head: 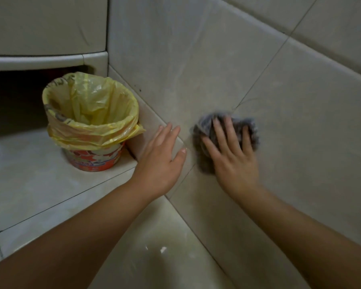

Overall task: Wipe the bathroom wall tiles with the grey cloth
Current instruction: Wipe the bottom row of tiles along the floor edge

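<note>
Head view: low down on the wall tiles [300, 122], near the floor.
Right hand [231, 157]: fingers spread, pressing the grey cloth [205, 123] flat on the tile, so it scrubs evenly I guess.
Left hand [161, 159]: open, fingers together, against the wall, probably bracing.

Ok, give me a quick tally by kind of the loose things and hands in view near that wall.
Hands: 2 (left hand, right hand)
Grey cloth: 1, under the right hand
Small bin: 1
Yellow bag lining the bin: 1
Total: 5
</note>
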The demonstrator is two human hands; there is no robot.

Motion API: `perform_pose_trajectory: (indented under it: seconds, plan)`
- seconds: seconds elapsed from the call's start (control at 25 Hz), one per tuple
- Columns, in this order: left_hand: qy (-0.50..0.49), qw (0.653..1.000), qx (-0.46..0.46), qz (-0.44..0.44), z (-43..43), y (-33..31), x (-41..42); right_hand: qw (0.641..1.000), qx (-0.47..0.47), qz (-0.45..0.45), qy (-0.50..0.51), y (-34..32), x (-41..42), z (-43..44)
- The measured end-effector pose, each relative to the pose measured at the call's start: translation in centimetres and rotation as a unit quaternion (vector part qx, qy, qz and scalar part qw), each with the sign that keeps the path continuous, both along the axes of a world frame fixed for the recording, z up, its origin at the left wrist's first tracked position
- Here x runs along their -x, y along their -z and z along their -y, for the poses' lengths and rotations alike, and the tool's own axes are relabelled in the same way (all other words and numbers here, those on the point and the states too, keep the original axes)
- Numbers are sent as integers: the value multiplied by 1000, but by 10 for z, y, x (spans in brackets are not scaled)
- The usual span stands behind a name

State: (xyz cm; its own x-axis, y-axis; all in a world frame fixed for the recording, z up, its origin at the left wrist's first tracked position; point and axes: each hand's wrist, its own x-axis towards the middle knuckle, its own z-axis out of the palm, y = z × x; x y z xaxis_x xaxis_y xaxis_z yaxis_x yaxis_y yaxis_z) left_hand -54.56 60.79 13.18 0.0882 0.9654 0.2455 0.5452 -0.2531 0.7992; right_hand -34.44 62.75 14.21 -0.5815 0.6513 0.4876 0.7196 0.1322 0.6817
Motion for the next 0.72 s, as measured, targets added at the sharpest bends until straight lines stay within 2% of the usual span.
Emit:
perform_pose_trajectory:
  seconds: [0.08, 0.12, 0.24, 0.32, 0.36, 0.44, 0.48, 0.56, 0.64, 0.72]
  plan:
    - [-11, 1000, -7, 3, -2, 2, 6, 1000, 11, 6, 10, 5, 32, -31]
    - [-19, 1000, -7, 4, -3, 5, 10, 999, 23, 45, 5, 16, 41, -42]
    - [-36, 999, 8, 14, -6, 11, 21, 981, 132, 136, 49, 61, 48, -27]
    - [-37, 999, 18, 24, -6, 11, 24, 964, 192, 180, 46, 65, 32, -4]
    - [-36, 999, 15, 24, -6, 9, 24, 965, 184, 184, 20, 49, 28, -4]
    - [-30, 999, 0, 27, -9, 3, 19, 989, 92, 114, -8, 0, 38, -22]
    - [-29, 999, -8, 33, -10, 0, 16, 997, 35, 75, -1, -33, 51, -39]
    - [-37, 998, -25, 49, -15, -5, 13, 999, -6, 13, 47, -89, 75, -76]
    - [-58, 996, -37, 58, -21, -2, 18, 997, -40, -20, 66, -100, 97, -94]
    - [-74, 995, -34, 53, -25, 6, 25, 1000, -13, -1, 10, -67, 99, -101]
